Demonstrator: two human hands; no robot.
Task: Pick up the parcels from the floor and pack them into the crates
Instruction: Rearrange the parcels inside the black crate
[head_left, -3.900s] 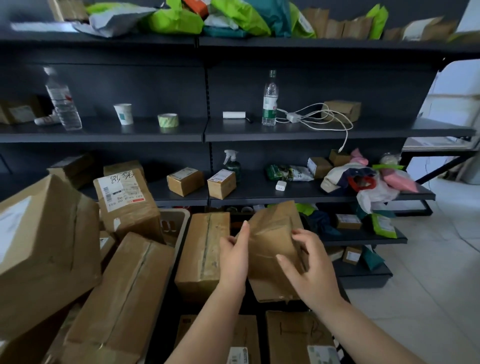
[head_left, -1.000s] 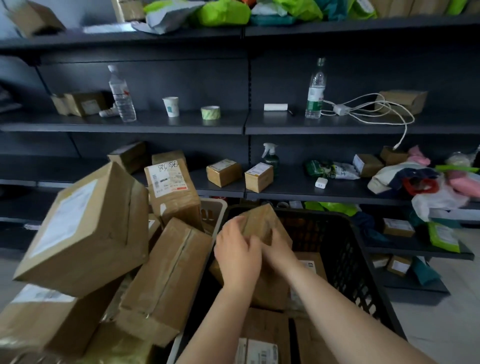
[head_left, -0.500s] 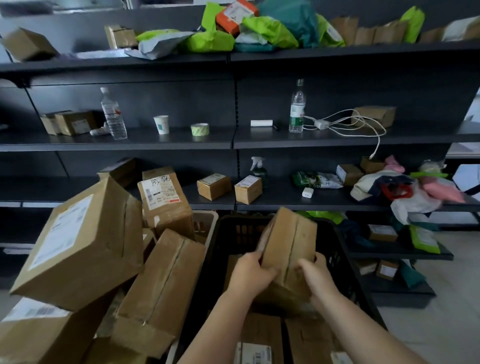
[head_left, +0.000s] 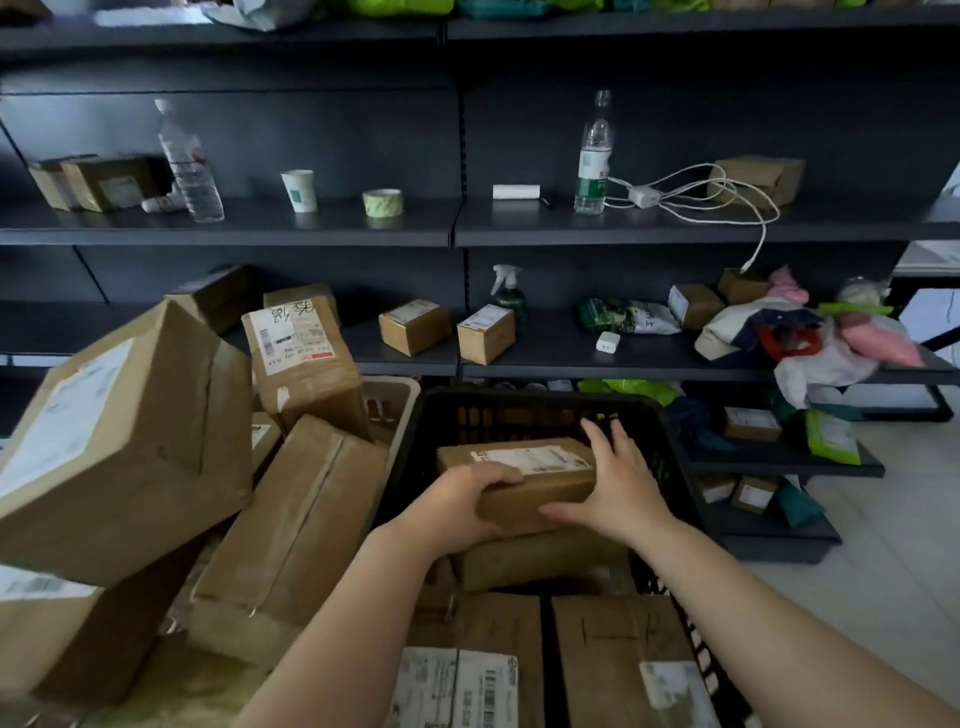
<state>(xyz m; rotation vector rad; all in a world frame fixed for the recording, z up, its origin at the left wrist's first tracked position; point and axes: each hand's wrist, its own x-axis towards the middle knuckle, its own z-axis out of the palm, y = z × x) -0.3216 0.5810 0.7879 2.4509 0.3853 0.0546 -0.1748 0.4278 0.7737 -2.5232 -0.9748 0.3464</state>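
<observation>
- Half a second ago the parcel stood on end above the black crate; now it lies flat, label up, on another parcel inside the crate.
- The left hand curls its fingers over the parcel's near left corner; the right hand presses its right end with fingers spread and nearly straight.
- Two more labelled boxes lie in the crate nearer the person.
- To the left a heap of cartons leans against the crate and a beige crate.
- Behind, dark shelves hold bottles, a cup, tape and small boxes.

Parcel in crate; box pile left; shelves behind.
</observation>
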